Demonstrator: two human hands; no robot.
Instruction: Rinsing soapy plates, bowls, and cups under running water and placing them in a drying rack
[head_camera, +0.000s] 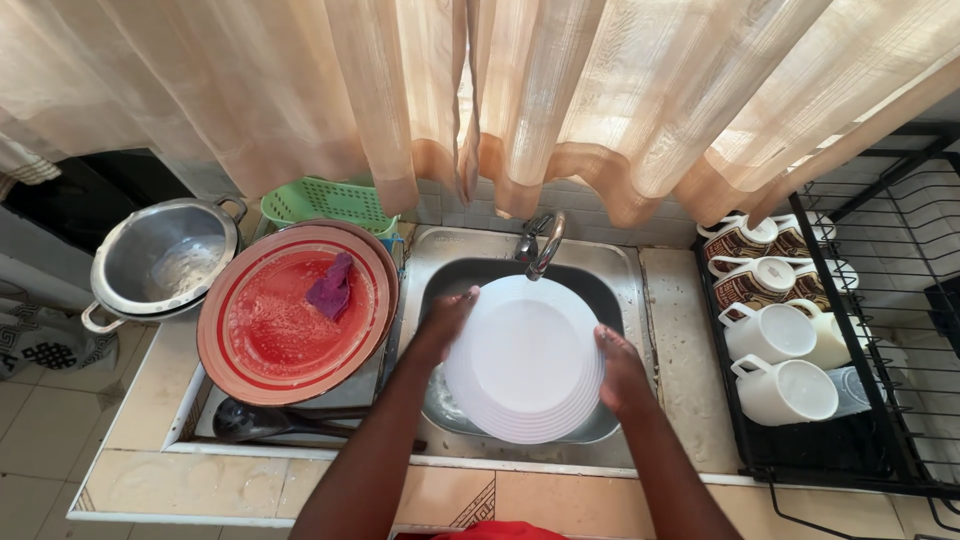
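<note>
I hold a round white plate (525, 362) over the steel sink (610, 290), face up and slightly tilted. My left hand (447, 318) grips its left rim and my right hand (620, 367) grips its right rim. The tap (541, 243) stands just behind the plate, its spout pointing down toward the plate's far edge. Part of the sink basin is hidden under the plate.
A large red basin (295, 315) with soapy water and a purple cloth (331, 286) sits left of the sink. A steel pot (165, 262) and green basket (325, 203) lie beyond. A dark ladle (262, 421) lies below. A black rack (860, 330) with mugs (785, 390) stands right.
</note>
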